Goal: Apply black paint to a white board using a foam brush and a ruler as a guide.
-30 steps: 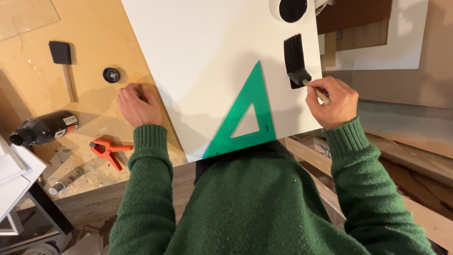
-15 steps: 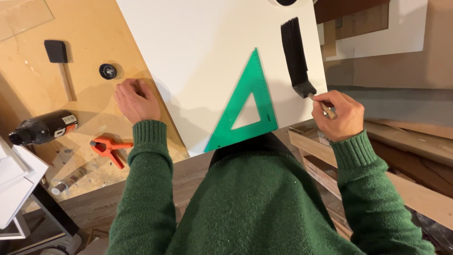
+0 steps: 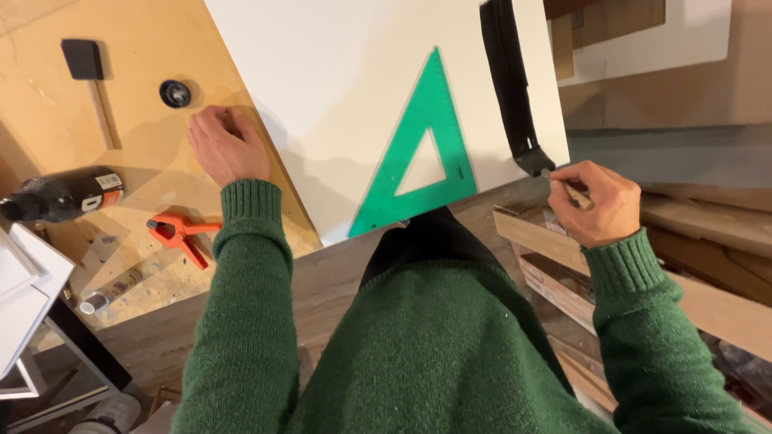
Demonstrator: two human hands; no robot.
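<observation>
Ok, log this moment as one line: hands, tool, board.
left hand: flat on workbench, beside white board | right hand: holds foam brush at black stripe end | green set square: on board

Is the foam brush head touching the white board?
Touching. Head view: the foam brush head, held in the right hand, sits at the near end of the black stripe on the white board, no gap visible.
</observation>
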